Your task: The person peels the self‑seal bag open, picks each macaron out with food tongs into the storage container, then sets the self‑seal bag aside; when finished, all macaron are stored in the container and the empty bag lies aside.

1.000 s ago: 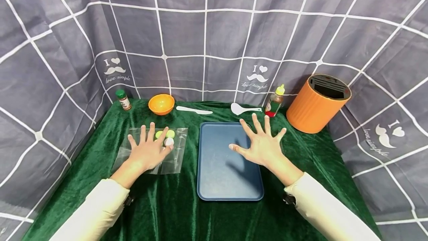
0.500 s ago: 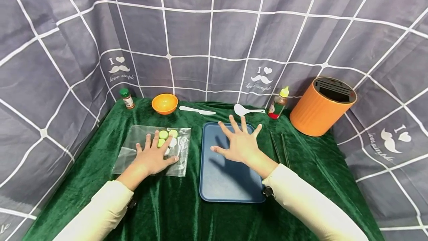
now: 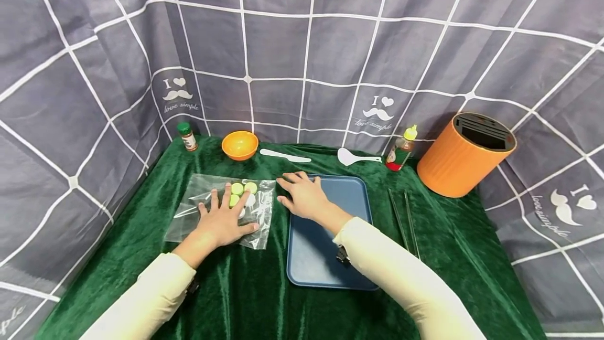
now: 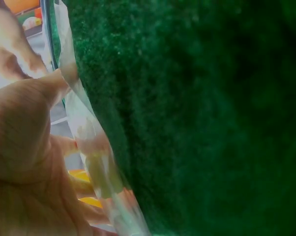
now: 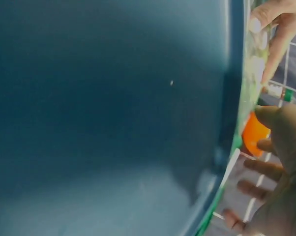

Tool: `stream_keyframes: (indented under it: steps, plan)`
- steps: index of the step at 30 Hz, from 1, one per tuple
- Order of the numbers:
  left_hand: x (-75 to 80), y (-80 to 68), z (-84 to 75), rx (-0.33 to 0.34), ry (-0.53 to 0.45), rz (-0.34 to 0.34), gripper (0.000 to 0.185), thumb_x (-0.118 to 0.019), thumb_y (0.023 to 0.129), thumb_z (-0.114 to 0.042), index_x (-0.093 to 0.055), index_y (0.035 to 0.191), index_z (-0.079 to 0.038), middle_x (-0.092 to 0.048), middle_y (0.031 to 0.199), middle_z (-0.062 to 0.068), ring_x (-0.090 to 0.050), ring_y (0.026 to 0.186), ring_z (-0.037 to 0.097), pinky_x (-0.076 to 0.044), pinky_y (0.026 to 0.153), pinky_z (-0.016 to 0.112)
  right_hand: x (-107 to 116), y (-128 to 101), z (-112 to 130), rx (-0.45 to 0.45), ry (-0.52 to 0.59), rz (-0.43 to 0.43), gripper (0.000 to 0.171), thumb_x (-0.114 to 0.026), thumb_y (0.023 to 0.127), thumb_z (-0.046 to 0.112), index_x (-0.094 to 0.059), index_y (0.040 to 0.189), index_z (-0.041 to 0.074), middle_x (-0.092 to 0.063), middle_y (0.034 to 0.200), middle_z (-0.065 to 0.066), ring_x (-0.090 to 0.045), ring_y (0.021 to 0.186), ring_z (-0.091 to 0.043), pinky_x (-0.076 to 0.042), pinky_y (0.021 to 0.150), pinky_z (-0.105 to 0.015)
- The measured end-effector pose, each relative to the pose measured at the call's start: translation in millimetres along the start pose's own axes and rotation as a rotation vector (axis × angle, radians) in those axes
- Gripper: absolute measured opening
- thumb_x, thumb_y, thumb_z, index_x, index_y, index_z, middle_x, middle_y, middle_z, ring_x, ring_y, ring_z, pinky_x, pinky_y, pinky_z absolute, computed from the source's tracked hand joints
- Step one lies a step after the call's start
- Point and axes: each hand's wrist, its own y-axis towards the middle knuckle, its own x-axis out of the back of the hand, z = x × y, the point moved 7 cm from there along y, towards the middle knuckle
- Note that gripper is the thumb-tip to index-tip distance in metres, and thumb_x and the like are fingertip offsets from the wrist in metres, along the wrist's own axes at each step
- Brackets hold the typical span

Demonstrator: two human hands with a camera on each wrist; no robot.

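Note:
A clear plastic bag (image 3: pixel 198 209) lies on the green cloth left of a blue tray (image 3: pixel 330 256). Inside it are green and white round pieces (image 3: pixel 243 189). My left hand (image 3: pixel 222 219) presses flat on the bag with straight fingers. My right hand (image 3: pixel 302 193) hovers over the tray's far left corner, fingers relaxed and pointing at the bag's right edge, holding nothing. In the left wrist view the bag (image 4: pixel 96 162) shows edge-on under my palm (image 4: pixel 25 162). The right wrist view shows the tray (image 5: pixel 113 113) close below and my fingers (image 5: pixel 281 132) at its edge.
At the back stand a spice jar (image 3: pixel 187 136), an orange bowl (image 3: pixel 239 144), a white knife (image 3: pixel 285 156), a white spoon (image 3: pixel 356 158) and a sauce bottle (image 3: pixel 401 149). An orange knife block (image 3: pixel 464 156) is at the right. Dark chopsticks (image 3: pixel 405 214) lie right of the tray.
My right hand has moved left across the tray toward the bag, uncovering the chopsticks. My left hand has settled flat on the bag.

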Motion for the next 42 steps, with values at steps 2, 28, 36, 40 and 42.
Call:
stream_keyframes:
  steps: [2,28,36,40,42]
  plan:
    - [-0.3,0.3,-1.7,-0.001,0.004,0.000,0.102,-0.062,0.102,-0.074,-0.017,0.180,-0.028,0.006,0.183,0.031,0.003,0.164,0.068,-0.010,0.122,0.092,-4,8,4,0.038,0.011,-0.028,0.051,-0.063,0.114,0.042,-0.061,0.160,0.022,-0.060,0.164,-0.004,-0.058,0.146,-0.031,-0.054,0.103,-0.065]
    - [-3.0,-0.1,-3.9,0.001,-0.006,-0.002,0.100,-0.065,0.103,-0.069,-0.016,0.180,-0.028,0.005,0.183,0.033,0.002,0.164,0.069,-0.009,0.120,0.094,-27,59,6,-0.047,0.117,0.006,0.023,-0.062,0.115,0.023,-0.080,0.128,0.027,-0.066,0.129,0.002,-0.059,0.112,-0.024,-0.044,0.090,-0.048]
    - [-2.0,-1.0,-2.6,0.004,-0.011,0.004,0.099,-0.064,0.104,-0.069,-0.016,0.180,-0.027,0.005,0.183,0.033,0.002,0.165,0.068,-0.010,0.121,0.094,-26,62,7,-0.034,0.119,-0.027,0.017,-0.063,0.114,0.024,-0.079,0.119,0.024,-0.068,0.122,0.003,-0.063,0.111,-0.025,-0.051,0.094,-0.054]
    - [-2.0,0.2,-1.7,0.000,-0.014,0.004,0.099,-0.064,0.104,-0.068,-0.016,0.180,-0.027,0.005,0.183,0.034,0.001,0.164,0.069,-0.010,0.120,0.094,-25,63,7,-0.031,0.124,-0.053,0.011,-0.065,0.114,0.023,-0.075,0.113,0.023,-0.069,0.116,0.003,-0.064,0.107,-0.024,-0.051,0.091,-0.052]
    - [-1.7,0.6,-1.3,0.000,-0.015,0.005,0.098,-0.064,0.105,-0.068,-0.016,0.180,-0.027,0.006,0.183,0.034,0.001,0.165,0.068,-0.010,0.120,0.094,-24,63,7,-0.028,0.133,-0.063,0.009,-0.065,0.113,0.022,-0.074,0.110,0.022,-0.069,0.113,0.003,-0.063,0.103,-0.024,-0.049,0.089,-0.050]
